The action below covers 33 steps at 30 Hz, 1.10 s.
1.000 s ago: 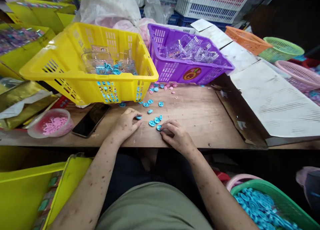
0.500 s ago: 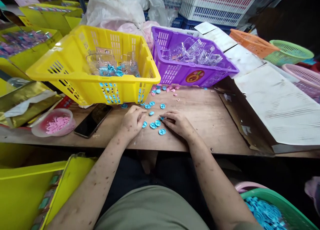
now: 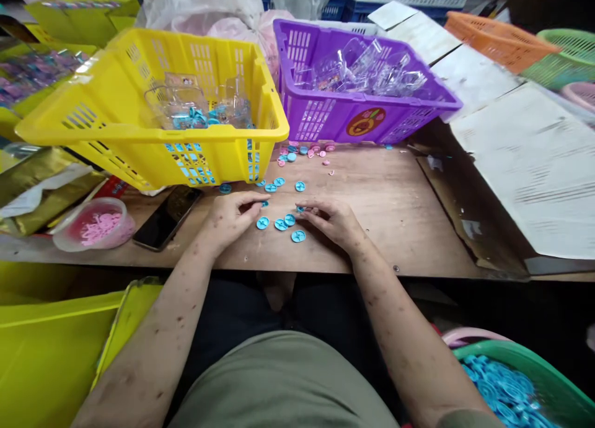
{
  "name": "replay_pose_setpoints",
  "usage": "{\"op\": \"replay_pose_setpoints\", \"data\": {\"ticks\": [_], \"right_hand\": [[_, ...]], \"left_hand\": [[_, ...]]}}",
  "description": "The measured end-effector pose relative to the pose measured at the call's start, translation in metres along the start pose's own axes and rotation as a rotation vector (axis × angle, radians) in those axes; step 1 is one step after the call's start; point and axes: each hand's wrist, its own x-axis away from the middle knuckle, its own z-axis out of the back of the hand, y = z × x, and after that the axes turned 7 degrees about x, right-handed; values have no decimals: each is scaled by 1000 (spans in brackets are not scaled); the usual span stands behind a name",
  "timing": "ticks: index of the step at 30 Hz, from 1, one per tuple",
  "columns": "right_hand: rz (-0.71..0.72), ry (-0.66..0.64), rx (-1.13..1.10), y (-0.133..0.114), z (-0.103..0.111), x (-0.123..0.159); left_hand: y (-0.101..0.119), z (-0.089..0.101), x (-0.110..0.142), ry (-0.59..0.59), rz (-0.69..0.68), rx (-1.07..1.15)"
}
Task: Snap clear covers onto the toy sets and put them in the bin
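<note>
My left hand (image 3: 235, 217) is at the table, its thumb and forefinger closed around a small blue plastic piece (image 3: 264, 203), mostly covered by the fingers. Opposite it, my right hand (image 3: 332, 220) pinches another small blue plastic piece (image 3: 300, 209) at its fingertips. Just below the fingertips lie several round blue plastic discs (image 3: 298, 236) with a cross-shaped pattern inside. More such discs (image 3: 279, 181) are scattered beyond the hands, towards the yellow basket (image 3: 186, 134).
A purple basket (image 3: 316, 106) with clear plastic parts stands behind the table. Small pink and blue pieces (image 3: 291, 157) lie before it. On the left are a phone (image 3: 168, 217) and a tub of pink pieces (image 3: 125, 227). Cardboard (image 3: 534, 168) borders the right; a green basket (image 3: 548, 366) sits below.
The small blue piece that lay between my hands is gone from that spot; one now shows at my left fingertips. My right hand still pinches its piece. The camera view has shifted slightly.
</note>
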Motion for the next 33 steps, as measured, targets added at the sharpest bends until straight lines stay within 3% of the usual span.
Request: {"op": "replay_pose_setpoints", "data": {"ticks": [4,7,10,16,25,33], "right_hand": [[100,-36,-9,-1,-6,-3],[71,-29,-1,-1,-6,-2],[25,-22,-24,-2,-1,0],[23,-133,-188,-7,5,3],[2,-209,-221,-11,10,5],[11,-281,-181,-11,14,6]], "left_hand": [[-2,11,20,48,149,85],[-7,7,24,137,137,37],[-10,-1,24,76,80,-70],[-11,-8,20,-80,71,-216],[-19,-14,21,-19,115,-222],[-1,-22,23,-3,110,-360]]}}
